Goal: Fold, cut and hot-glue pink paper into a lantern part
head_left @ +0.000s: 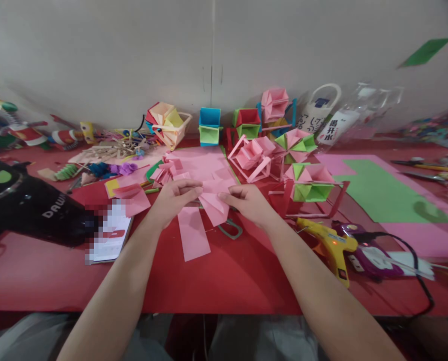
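Note:
A folded piece of pink paper point(215, 204) is held between my two hands, over the middle of the red table. My left hand point(178, 198) pinches its left edge, and my right hand point(244, 200) grips the right edge between thumb and fingers. Just below lies a flat pink paper strip point(194, 234). Scissors point(231, 229) show one grey-green handle loop under the held paper; their blades are hidden. Behind my hands are a pink paper sheet point(201, 163) and a small pile of folded pink pieces point(167, 171).
Folded paper wheels on stands point(310, 183) fill the back right. A yellow glue gun point(332, 245) and purple power strip point(378, 258) lie right, with a black cable. Left are a phone point(113, 233) and black tumbler point(39, 205). Green card point(389, 190) lies far right.

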`<state>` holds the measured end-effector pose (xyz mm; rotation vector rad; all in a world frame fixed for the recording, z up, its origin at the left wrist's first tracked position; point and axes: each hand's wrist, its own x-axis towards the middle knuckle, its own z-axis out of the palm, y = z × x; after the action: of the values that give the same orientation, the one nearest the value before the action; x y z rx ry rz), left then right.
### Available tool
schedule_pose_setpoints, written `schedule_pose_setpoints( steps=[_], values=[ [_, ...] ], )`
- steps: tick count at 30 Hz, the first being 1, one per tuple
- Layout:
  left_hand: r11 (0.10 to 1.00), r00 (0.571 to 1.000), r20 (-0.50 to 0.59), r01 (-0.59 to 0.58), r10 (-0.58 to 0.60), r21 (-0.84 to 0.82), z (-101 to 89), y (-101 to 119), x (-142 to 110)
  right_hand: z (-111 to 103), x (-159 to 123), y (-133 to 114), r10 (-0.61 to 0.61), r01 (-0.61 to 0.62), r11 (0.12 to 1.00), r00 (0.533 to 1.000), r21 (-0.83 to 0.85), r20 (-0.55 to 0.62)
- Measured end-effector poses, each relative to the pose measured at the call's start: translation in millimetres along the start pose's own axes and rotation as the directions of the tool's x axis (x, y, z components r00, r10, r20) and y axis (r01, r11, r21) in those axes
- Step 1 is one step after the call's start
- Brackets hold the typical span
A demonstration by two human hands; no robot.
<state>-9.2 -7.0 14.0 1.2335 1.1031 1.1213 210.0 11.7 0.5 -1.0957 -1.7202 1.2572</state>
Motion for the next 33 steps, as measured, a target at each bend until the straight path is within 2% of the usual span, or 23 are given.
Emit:
schedule_pose_setpoints(
  steps=[2,6,10,13,16,18,21,25,29,33],
  values=[
    [0.998,1.000,-0.011,-0.007,0.007,0.057,3.5,-1.8,1.1,0.8,-0.3,0.4,-0.010,0.010,1.000,1.000,-0.009,0.013],
    [0.982,0.999,0.033,-0.043,0.037,0.187,2.8,-2.2,1.6,2.8,-0.3,1.0,-0.013,0.012,0.999,1.000,0.037,0.013],
    [0.974,0.998,-0.018,-0.050,0.055,0.221,-0.7,-0.4,2.0,3.5,0.8,-0.5,0.037,-0.034,0.993,0.999,0.110,-0.024],
    [0.967,0.997,-0.033,-0.059,0.069,0.249,-0.2,1.1,2.7,3.6,1.6,-2.5,-0.001,0.001,0.998,1.000,0.064,-0.006],
    [0.967,0.997,-0.004,-0.068,0.071,0.245,2.0,1.5,2.9,4.4,1.5,-3.5,-0.062,0.061,0.998,0.997,-0.010,-0.054],
    [0.972,0.997,0.014,-0.072,0.070,0.225,3.8,-0.1,3.1,4.9,1.2,-3.3,-0.046,0.048,0.998,0.995,0.030,-0.087],
    [0.976,0.996,0.003,-0.087,0.088,0.201,6.8,-5.9,4.1,4.9,0.8,-2.6,-0.013,0.021,0.993,0.998,0.113,-0.068],
    [0.992,0.997,-0.042,-0.065,0.070,0.107,10.9,-12.5,5.9,4.4,0.9,-3.1,-0.034,0.038,0.996,0.998,0.079,-0.051],
    [0.995,0.999,-0.010,0.050,-0.051,-0.090,13.2,-11.6,5.1,4.9,-0.7,-6.6,-0.018,0.027,0.985,0.998,0.172,-0.055],
    [0.940,0.968,0.137,0.240,-0.211,-0.242,16.2,-9.7,1.8,5.3,-4.5,-13.2,-0.108,0.113,0.972,0.994,0.206,-0.035]
  ],
)
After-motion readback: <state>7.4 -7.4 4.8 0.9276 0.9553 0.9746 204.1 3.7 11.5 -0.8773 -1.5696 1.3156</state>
